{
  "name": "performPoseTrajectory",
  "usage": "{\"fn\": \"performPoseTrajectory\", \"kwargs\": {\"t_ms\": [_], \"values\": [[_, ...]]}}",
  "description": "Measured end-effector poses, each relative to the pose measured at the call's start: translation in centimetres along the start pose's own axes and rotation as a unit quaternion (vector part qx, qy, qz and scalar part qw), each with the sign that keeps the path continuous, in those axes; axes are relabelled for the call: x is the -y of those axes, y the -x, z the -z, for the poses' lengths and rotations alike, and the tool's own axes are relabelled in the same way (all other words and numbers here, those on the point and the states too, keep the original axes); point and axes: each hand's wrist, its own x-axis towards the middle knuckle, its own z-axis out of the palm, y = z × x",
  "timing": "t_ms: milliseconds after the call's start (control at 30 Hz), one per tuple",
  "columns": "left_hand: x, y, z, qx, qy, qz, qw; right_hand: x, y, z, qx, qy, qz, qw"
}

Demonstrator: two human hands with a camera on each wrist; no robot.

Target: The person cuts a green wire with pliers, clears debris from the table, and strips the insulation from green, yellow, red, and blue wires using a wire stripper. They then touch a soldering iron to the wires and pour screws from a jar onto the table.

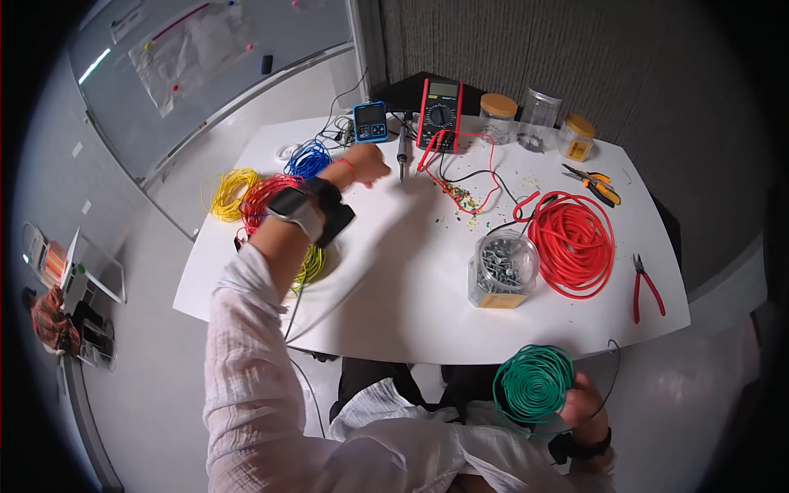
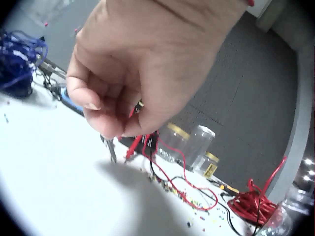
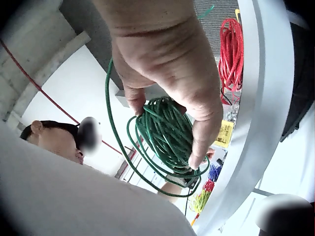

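My right hand (image 1: 582,401) grips a coil of green wire (image 1: 536,383) by its side, in front of the table's near edge. In the right wrist view the thumb and fingers wrap the coil (image 3: 165,132), and a loose loop hangs from it. Over the back left of the table, my left hand (image 1: 366,164) has loosely curled fingers with nothing seen in them. Beside it a soldering iron (image 1: 403,149) stands in front of the red multimeter (image 1: 440,113). Blue wire (image 1: 308,158) and pinkish-red wire (image 1: 267,197) lie near the left forearm.
Yellow wire (image 1: 233,194), yellow-green wire (image 1: 309,269) and a red coil (image 1: 573,245) lie on the white table (image 1: 394,324). A jar of screws (image 1: 501,275) stands near the front. Pliers (image 1: 648,287), lidded jars (image 1: 498,119), a blue-framed device (image 1: 370,122) and scattered small beads (image 1: 460,197) are also there.
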Motion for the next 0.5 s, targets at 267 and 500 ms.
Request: {"fn": "performPoseTrajectory", "kwargs": {"t_ms": [267,500], "values": [[8.7,-0.4,7.8,-0.162,-0.201,0.17,0.951,0.3,0.1,3.6,0.044,-0.085,0.12,0.988],[11.7,-5.4,6.7,-0.127,-0.199,0.053,0.97,0.3,0.9,3.0,-0.246,0.271,0.24,0.899]]}}
